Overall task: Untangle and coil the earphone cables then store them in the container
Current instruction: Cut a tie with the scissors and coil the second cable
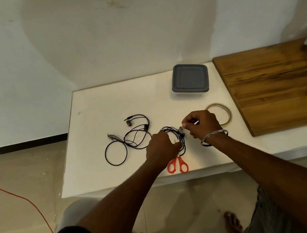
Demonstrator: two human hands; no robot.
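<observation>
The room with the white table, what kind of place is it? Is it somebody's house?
Probably a plain room in a home, though I can't be sure. A low white table stands against a bare, stained wall, the floor is tiled, and the person's bare foot shows beneath.

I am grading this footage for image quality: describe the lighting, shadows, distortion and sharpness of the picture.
Head view: soft, dim, even light; a broad faint shadow falls on the wall behind the white table. Head view: wide-angle bending curves the table edges and the wooden board. Head view: no strong glare; fine detail is soft, so the coiled earphone cable between the left hand and right hand reads only as thin dark loops.
</observation>
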